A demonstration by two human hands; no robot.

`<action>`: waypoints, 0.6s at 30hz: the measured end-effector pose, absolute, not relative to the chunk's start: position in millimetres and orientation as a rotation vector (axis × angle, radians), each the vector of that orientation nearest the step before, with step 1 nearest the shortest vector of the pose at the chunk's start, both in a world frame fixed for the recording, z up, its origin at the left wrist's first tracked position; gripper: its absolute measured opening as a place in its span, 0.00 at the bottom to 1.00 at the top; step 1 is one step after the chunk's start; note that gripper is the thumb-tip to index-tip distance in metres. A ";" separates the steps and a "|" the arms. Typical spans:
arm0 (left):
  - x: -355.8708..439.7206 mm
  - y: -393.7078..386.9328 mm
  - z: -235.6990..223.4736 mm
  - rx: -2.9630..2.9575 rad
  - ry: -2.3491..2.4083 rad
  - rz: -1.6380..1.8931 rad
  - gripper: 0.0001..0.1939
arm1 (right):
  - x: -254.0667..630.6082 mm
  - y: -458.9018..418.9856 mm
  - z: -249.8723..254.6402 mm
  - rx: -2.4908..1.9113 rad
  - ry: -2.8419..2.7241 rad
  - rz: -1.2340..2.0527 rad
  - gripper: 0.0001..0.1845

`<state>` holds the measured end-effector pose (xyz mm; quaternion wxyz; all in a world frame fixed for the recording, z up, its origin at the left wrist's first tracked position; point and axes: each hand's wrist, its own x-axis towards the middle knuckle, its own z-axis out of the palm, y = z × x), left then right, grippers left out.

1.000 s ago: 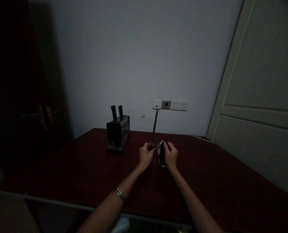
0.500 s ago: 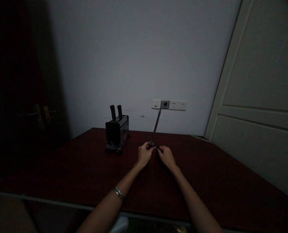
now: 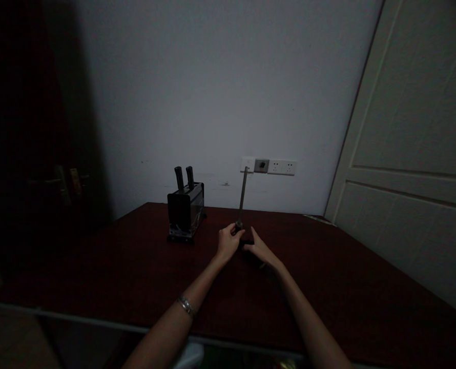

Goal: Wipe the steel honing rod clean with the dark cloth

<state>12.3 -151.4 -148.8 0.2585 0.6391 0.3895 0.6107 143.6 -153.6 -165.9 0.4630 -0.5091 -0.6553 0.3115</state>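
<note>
At the middle of the table (image 3: 136,266), a little past its center, stands a thin metal rod (image 3: 243,197). It points almost straight up, with its top near the sockets (image 3: 268,166) on the wall. Its dark handle is at the bottom, and my left hand (image 3: 228,242) is wrapped tight around that handle. My right hand (image 3: 259,249) is at 3 o'clock from the left one, very close to it. Its fingers are stretched out flat and low, and they reach toward the bottom of the rod. There is something dark under those fingers, right by the handle, but the room is too dim for me to tell what it is. I cannot tell if my right hand is holding it or just lying on it.

I have a bracelet (image 3: 185,306) on my left wrist.

At 9 o'clock from my hands, well apart from them, sits a black knife block (image 3: 185,210). Two dark handles stick up out of its top. It stands on the table near the wall.

At 3 o'clock, far to the side, there is a pale door (image 3: 416,154). At 9 o'clock, far off, it is very dark, and I can just see a door handle (image 3: 61,179) there.
</note>
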 end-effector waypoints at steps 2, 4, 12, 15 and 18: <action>11.9 -153.4 -144.5 1.697 1.019 1.658 0.09 | 142.3 -155.2 -161.8 -1.216 -1.504 0.756 0.47; 11.6 -156.1 -139.9 1.670 0.983 1.656 0.09 | 140.8 -158.8 -157.0 -1.140 -1.449 0.787 0.42; 8.6 -166.0 -119.3 1.551 0.848 1.636 0.08 | 117.4 -177.5 -154.7 -0.880 -1.339 1.102 0.22; 7.5 -170.4 -106.6 1.534 0.825 1.632 0.08 | 104.8 -182.7 -155.1 -0.793 -1.232 1.090 0.28; 9.7 -177.3 -90.5 1.600 0.820 1.616 0.09 | 98.3 -193.8 -148.3 -0.758 -1.133 1.005 0.30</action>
